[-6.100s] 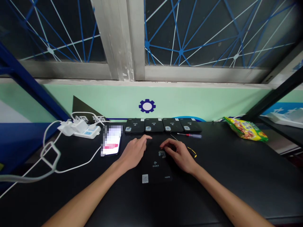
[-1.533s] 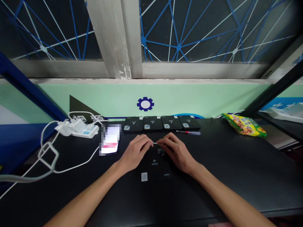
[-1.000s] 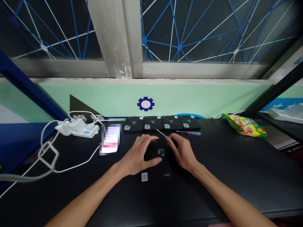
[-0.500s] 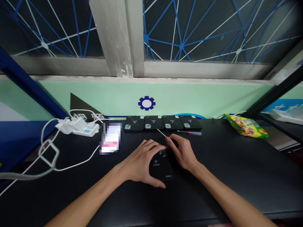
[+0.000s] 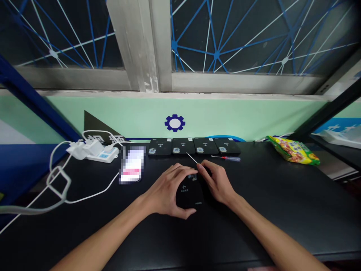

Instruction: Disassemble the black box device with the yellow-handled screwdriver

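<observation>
In the middle of the black table, my left hand (image 5: pixel 166 190) is closed round a flat black set-top box (image 5: pixel 189 194), fingers at its far edge and thumb at its near edge. The box has rounded corners, pale lettering and a sticker near the far end. My right hand (image 5: pixel 216 178) is beside the box's far right corner, with thumb and forefinger pinching a thin pale rod (image 5: pixel 192 157). Its bare end points away and to the left; whatever handle it has is hidden in my fingers.
Several similar black boxes (image 5: pixel 182 146) stand in a row along the wall. A screwdriver (image 5: pixel 231 159) lies before them. At left are a phone (image 5: pixel 132 165) with a blurred screen and a white power strip (image 5: pixel 103 154) with cables; at right, a yellow-green snack bag (image 5: pixel 295 150).
My left thumb has moved up to the box's near edge, and the box has shifted and tilted slightly. My right hand and the rod stay almost still.
</observation>
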Tool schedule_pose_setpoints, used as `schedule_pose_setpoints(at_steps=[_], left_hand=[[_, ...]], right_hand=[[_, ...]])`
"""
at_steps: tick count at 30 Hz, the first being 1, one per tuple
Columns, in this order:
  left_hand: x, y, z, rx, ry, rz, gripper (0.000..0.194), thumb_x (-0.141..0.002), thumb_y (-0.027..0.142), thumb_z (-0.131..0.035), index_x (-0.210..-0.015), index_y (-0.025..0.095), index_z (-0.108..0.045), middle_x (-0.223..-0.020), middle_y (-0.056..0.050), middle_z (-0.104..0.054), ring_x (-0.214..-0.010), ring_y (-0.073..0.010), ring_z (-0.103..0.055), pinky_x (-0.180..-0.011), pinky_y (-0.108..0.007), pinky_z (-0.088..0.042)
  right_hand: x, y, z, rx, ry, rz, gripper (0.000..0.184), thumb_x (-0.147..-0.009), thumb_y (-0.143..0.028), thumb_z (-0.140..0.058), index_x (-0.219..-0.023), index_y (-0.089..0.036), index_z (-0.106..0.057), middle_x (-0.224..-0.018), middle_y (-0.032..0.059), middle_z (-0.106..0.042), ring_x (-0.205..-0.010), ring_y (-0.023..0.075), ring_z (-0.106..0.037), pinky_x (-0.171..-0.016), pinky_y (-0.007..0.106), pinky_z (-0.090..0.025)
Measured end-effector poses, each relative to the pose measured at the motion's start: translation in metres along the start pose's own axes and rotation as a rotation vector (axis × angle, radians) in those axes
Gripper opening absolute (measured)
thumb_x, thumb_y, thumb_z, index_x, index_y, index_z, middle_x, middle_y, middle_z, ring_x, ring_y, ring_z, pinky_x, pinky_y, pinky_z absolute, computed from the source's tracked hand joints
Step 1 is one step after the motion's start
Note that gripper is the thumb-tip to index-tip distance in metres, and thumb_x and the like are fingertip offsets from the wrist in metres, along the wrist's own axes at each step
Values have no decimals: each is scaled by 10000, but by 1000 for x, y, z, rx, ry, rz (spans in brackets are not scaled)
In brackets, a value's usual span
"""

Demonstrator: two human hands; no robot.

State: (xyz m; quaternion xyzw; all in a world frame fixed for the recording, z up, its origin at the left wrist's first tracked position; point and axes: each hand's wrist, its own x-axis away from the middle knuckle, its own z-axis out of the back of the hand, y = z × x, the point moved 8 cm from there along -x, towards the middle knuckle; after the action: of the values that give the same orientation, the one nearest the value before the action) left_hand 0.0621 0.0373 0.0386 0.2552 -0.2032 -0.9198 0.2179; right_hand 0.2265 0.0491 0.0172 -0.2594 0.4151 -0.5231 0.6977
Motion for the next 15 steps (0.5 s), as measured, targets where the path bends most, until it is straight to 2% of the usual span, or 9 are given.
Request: schedule_pose_setpoints(at_steps=[7,15], left_hand=[[-1,6,10,43,101,-53,1049,-702,412,-923,-1594,300,-382,-1464,-122,-632,-1277,-355,-622,-1120,-602,-547],[3,4,16,105,208,-44,1110,-673,407,-922,-1616,309,-347,-1439,-130,-607,-1291,-370,-623,-1083,-600,-576]], right_hand=[[0,-4,0,-47,-10,1,452,-1158,-490,-471,-808,-210,-532,-745,-23,-522,-688,164,-466,-668,309,-353],[1,0,-4,-135,-45,-22,478,-1159,-540,-436,-803,-222,-468,-749,-24,-499,-693,165,-433,-646,305,-355]])
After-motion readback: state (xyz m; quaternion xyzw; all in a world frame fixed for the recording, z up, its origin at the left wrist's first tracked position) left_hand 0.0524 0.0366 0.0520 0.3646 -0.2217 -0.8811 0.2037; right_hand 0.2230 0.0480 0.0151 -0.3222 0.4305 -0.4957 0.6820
